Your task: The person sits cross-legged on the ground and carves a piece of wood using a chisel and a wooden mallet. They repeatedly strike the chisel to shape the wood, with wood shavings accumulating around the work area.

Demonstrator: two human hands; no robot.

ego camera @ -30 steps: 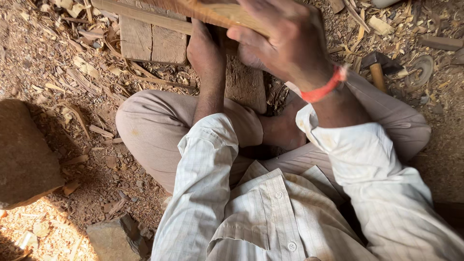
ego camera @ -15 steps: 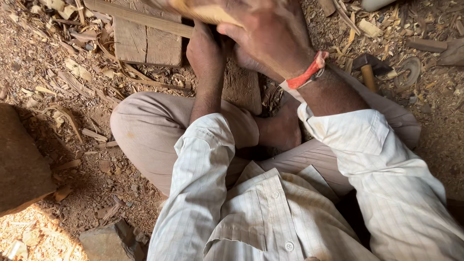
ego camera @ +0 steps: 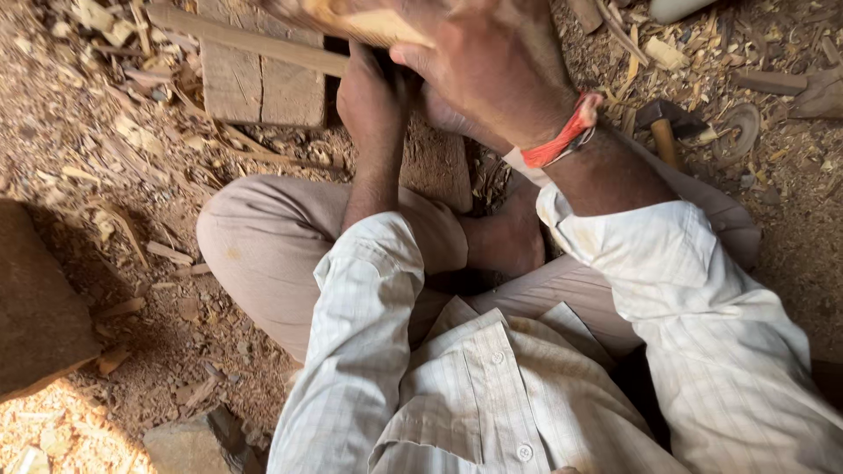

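2 hands are on the work: my right hand (ego camera: 492, 61) is closed around a pale wooden piece (ego camera: 369, 22) at the far edge, nearer the lens than 1 second ago. My left hand (ego camera: 369, 92) lies low beneath it against the upright wooden block (ego camera: 435, 162); I cannot tell its grip. The hammer (ego camera: 663, 123) lies untouched at the right, so I judge the shaping continues.

Plank (ego camera: 261, 88): rough, matt, weathered wood. Stick (ego camera: 255, 41): pale bare wood. Hammer (ego camera: 665, 125): dull metal head, wooden handle. Shirt (ego camera: 492, 395): matt woven cloth. Ground (ego camera: 105, 167): dry wood chips, sawdust.
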